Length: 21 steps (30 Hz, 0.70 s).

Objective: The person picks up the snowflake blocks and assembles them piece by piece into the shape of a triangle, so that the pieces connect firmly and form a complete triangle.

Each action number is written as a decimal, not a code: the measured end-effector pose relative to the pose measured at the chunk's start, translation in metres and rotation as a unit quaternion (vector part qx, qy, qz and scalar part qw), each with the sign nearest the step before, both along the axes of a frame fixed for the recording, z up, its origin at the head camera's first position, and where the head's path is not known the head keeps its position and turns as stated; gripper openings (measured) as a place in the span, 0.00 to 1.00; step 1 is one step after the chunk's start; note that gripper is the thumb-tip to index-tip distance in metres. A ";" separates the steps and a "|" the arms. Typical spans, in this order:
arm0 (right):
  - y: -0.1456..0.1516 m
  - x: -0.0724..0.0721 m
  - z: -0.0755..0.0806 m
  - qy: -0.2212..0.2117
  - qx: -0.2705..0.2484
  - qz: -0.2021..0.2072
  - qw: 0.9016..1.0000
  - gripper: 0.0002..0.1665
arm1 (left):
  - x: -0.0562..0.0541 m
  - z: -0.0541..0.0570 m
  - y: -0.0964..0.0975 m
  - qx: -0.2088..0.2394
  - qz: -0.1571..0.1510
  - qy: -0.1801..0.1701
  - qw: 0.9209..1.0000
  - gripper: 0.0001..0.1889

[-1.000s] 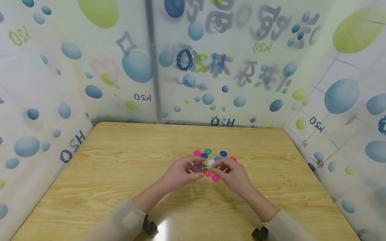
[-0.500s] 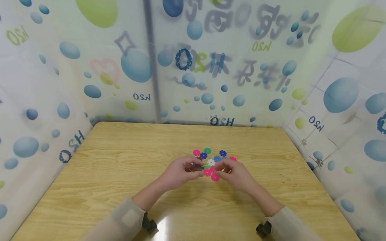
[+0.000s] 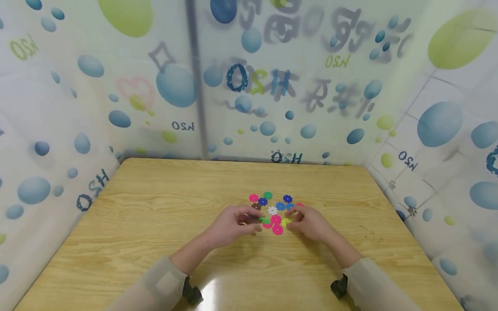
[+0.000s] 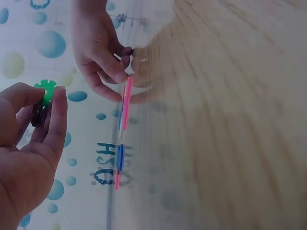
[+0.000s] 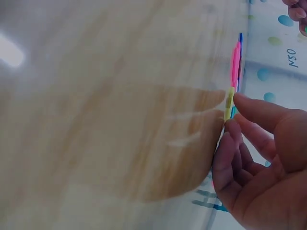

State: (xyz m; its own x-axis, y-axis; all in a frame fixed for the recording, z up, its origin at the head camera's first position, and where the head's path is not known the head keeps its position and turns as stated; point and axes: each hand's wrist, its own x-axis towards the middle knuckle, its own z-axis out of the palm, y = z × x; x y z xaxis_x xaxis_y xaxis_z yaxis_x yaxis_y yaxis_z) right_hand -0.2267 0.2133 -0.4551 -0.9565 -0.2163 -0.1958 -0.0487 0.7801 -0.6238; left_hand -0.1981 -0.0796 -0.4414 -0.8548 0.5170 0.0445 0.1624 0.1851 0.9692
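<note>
In the head view my left hand (image 3: 227,226) pinches a green snowflake disc (image 3: 265,220), held above the table. A dark brown disc (image 4: 35,115) is with it in the left wrist view; its joint is partly hidden by fingers. My right hand (image 3: 311,222) is low at the table, thumb and fingertips at the edges of a yellow snowflake disc (image 3: 285,222). The right wrist view shows the yellow disc (image 5: 229,103) flat between thumb and fingers. Pink discs (image 3: 277,229) lie just left of it.
Several loose discs lie behind the hands: a white one (image 3: 272,210), a dark blue one (image 3: 287,198), a lighter blue one (image 3: 280,206) and a green one (image 3: 267,195). The wooden table (image 3: 175,185) meets patterned curtains (image 3: 249,142) at its back and sides.
My right hand has let go of the green disc and moved right, down to the yellow disc. The left hand has kept the green disc and barely moved.
</note>
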 end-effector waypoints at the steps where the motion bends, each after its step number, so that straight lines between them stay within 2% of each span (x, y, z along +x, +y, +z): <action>1: 0.000 -0.001 0.000 -0.002 0.002 0.002 1.000 0.15 | 0.000 0.000 0.000 0.001 0.002 0.002 1.000 0.15; 7: -0.001 -0.003 0.003 -0.018 0.006 0.006 1.000 0.15 | 0.003 -0.001 0.001 -0.005 0.024 0.027 0.999 0.13; 11: 0.001 0.001 0.005 -0.024 0.004 0.006 1.000 0.16 | 0.004 0.000 0.002 -0.001 0.041 0.030 0.999 0.10; 14: 0.003 0.005 0.006 -0.020 -0.012 0.010 1.000 0.15 | 0.005 0.000 0.002 0.008 0.049 0.026 0.998 0.08; 19: 0.008 0.011 0.008 -0.013 -0.041 0.026 0.999 0.07 | 0.005 0.001 0.003 0.027 0.065 0.013 0.997 0.06; 21: 0.009 0.013 0.010 -0.019 -0.070 0.024 0.997 0.06 | 0.006 0.001 0.003 0.034 0.068 0.012 0.997 0.06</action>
State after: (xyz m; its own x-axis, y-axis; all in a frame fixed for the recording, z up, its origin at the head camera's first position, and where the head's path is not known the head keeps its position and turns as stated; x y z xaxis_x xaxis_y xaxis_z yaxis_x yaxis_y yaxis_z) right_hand -0.2140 0.2221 -0.4449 -0.9364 -0.2901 -0.1972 -0.0583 0.6829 -0.7282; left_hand -0.1926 -0.0769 -0.4405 -0.9148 0.3921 0.0967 0.1634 0.1404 0.9765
